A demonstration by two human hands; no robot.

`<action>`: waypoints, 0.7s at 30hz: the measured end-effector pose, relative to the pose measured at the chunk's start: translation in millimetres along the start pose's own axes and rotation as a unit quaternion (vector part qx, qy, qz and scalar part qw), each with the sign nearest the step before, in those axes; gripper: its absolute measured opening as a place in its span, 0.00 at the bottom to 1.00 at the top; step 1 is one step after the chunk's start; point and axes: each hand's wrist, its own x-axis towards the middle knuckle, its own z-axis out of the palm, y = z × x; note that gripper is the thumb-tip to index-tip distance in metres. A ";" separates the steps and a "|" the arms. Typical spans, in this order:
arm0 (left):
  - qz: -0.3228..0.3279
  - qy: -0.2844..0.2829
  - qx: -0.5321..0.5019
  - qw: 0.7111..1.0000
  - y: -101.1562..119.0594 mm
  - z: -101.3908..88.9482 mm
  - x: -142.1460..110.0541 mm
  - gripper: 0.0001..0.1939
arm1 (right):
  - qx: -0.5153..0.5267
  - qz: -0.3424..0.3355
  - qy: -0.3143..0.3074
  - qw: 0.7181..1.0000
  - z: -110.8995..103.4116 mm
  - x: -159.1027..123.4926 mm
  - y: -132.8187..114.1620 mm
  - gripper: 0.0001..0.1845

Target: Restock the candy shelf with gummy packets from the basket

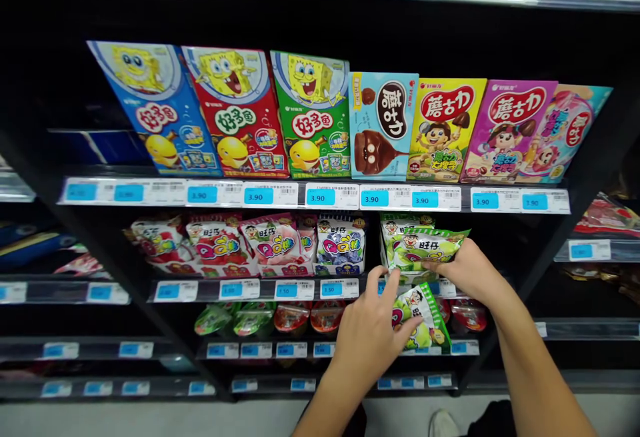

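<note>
In the head view, my right hand (473, 267) grips a green gummy candy bag (427, 245) at its right end. That bag lies over the front of an open display box (384, 240) holding more green bags on the middle shelf. My left hand (367, 324) has its thumb across a second green candy bag (425, 324), which hangs tilted below the shelf edge. The fingertips of that hand reach up to the box's lower front corner. Its palm side and part of the second bag are hidden.
Left of the green box stand a purple candy box (341, 244) and several pink and red ones (275, 244). Above is a row of snack cartons (310, 117). Jelly cups (255, 320) sit on the shelf below. Price-tag rails (270, 195) edge the shelves.
</note>
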 end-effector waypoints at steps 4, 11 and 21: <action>-0.009 -0.052 0.004 0.999 -3.8 -2.2 8.8 0.36 | 0.050 0.001 -0.007 0.999 0.0 -1.9 3.1 0.20; -0.016 -0.095 -0.066 0.993 -8.9 -3.1 21.2 0.39 | 0.092 0.006 0.019 0.996 -5.3 -8.6 4.5 0.23; 0.000 -0.074 -0.062 0.995 -10.6 6.8 19.3 0.38 | -0.010 -0.005 0.164 0.986 18.4 13.2 6.9 0.30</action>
